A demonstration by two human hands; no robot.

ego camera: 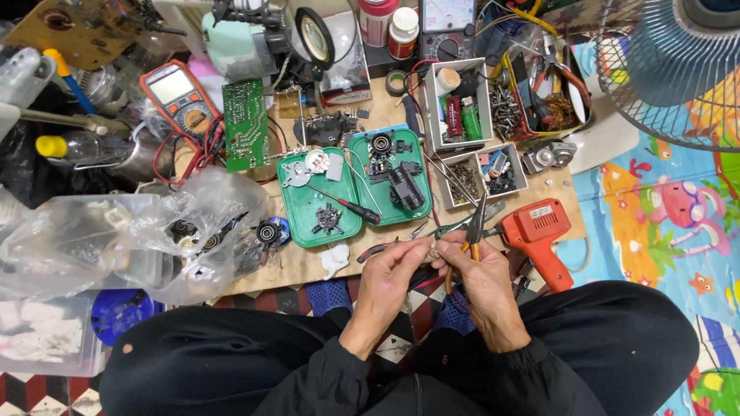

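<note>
Right hand [482,273] grips pliers [472,231], tips on small part [433,251] pinched by left hand [389,277] fingertips. Risk: pliers slip, part drops into lap, beyond desk [308,266] edge.

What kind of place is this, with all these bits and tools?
Likely a small electronics repair bench set low by the floor: an orange multimeter, a green circuit board and green trays of small motor parts.
</note>
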